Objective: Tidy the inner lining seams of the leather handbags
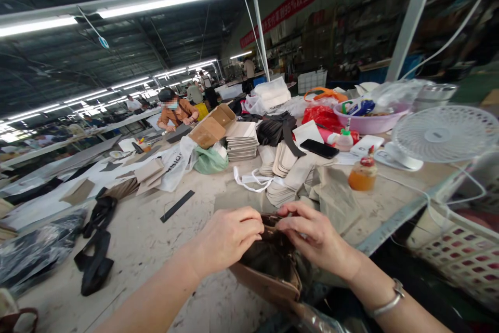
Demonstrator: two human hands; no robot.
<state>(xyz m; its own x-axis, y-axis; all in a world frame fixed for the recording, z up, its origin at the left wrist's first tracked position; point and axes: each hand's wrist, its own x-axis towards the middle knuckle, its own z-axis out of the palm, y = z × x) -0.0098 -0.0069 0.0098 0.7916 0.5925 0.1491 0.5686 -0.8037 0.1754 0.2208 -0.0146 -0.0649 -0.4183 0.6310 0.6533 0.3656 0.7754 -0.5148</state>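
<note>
A brown bag (262, 282) with an open top and dark lining lies at the table's near edge. My left hand (228, 234) is closed on its far rim, fingertips pinching the edge. Just to the right, my right hand (312, 231) grips the same rim between thumb and fingers; a bracelet (392, 299) circles that wrist. The two hands are a short gap apart. Behind them rest stacked beige panels (286, 185) and a crumpled olive cloth (335, 195).
A jar of orange liquid (362, 174), a white fan (444, 133) and a black phone (319, 148) stand right. Black straps (95, 257) and a dark strip (177, 205) lie left. A plastic basket (460, 255) is beside the table. A co-worker (175, 112) works farther back.
</note>
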